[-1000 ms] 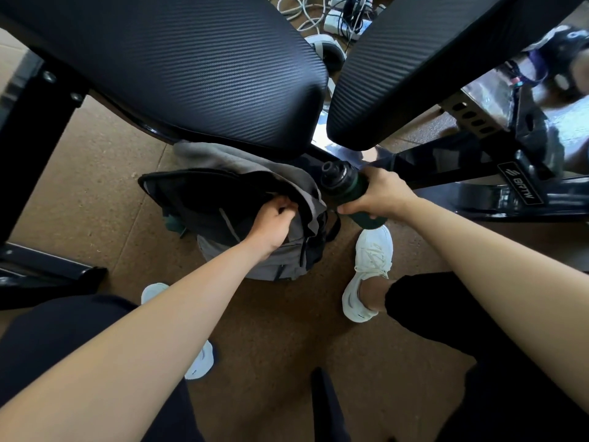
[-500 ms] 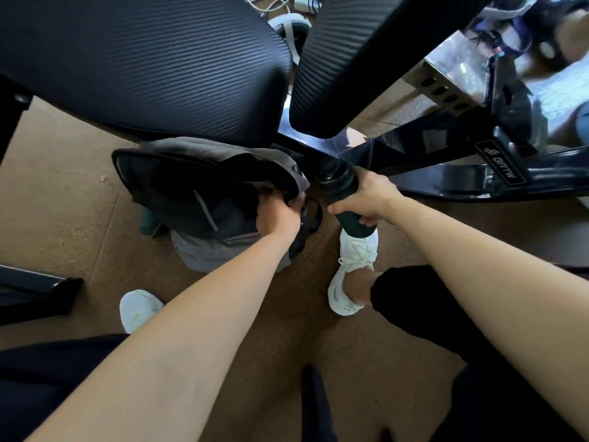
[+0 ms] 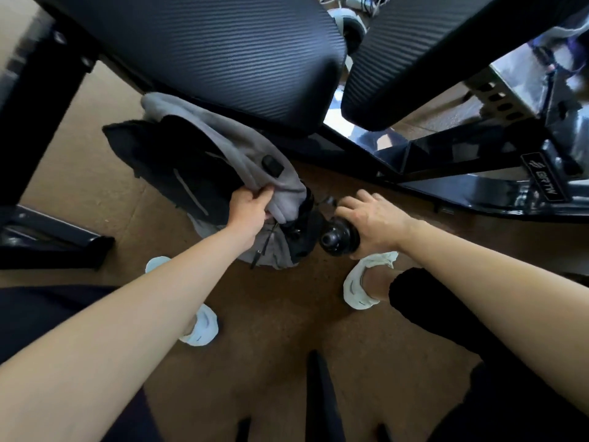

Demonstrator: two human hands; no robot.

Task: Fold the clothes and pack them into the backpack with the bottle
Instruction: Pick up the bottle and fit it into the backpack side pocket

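Since half a second ago the bottle (image 3: 338,239) has tipped over — its dark cap now faces the camera instead of pointing up toward the bench pads (image 3: 223,52). The right hand (image 3: 374,218) wraps it from above, fingers curled round the body. At 9 o'clock from the bottle, just beside it, the backpack (image 3: 191,173) sits on the brown floor (image 3: 287,314), mouth gaping. The left hand (image 3: 250,208) grips the pack's grey top flap — fingers curled on its edge. A white shoe (image 3: 363,282) lies at 5 o'clock of the bottle.
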